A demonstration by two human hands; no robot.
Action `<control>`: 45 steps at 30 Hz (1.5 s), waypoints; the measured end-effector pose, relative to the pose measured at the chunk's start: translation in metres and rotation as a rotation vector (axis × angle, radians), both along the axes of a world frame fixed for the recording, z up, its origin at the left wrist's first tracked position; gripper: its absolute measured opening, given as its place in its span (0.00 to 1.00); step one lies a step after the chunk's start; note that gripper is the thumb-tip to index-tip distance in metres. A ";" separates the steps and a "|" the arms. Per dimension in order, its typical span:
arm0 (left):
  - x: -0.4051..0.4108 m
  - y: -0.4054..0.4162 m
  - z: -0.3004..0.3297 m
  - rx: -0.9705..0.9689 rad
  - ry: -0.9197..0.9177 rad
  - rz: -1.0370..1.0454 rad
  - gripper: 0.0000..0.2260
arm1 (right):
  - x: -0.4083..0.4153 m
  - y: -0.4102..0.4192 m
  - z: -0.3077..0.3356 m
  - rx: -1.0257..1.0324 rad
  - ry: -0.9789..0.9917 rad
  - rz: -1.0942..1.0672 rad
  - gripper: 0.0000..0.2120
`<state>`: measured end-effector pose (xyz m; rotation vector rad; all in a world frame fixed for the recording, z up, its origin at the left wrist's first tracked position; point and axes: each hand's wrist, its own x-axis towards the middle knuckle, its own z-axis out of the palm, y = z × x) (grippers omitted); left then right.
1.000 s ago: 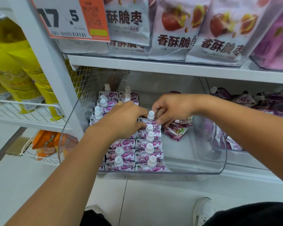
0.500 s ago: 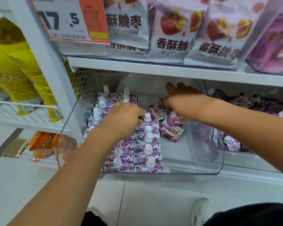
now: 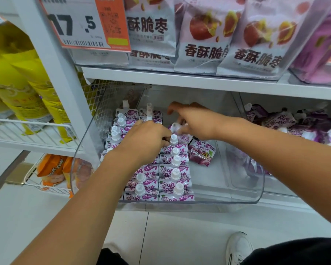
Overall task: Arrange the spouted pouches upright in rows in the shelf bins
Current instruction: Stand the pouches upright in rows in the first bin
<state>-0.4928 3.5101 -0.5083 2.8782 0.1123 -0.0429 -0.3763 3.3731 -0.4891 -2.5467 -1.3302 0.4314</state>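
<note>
Left hand (image 3: pixel 143 142) curled on upright pouch rows (image 3: pixel 175 169), right hand (image 3: pixel 195 124) pinching loose pouch (image 3: pixel 177 129)

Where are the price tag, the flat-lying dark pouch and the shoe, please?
Price tag (image 3: pixel 80 22): head view, on its white part beside the printed digits.
Dark pouch (image 3: pixel 202 153): head view, middle of its printed front.
Shoe (image 3: pixel 238 247): head view, on its white upper.

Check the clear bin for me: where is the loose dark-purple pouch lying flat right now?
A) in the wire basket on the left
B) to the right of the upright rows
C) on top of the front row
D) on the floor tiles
B: the dark-purple pouch lies flat on the clear bin floor, just right of the upright rows.
</note>
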 end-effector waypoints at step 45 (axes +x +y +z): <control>0.019 0.008 -0.011 0.035 -0.112 0.114 0.11 | 0.038 0.016 -0.005 -0.091 0.646 -0.335 0.23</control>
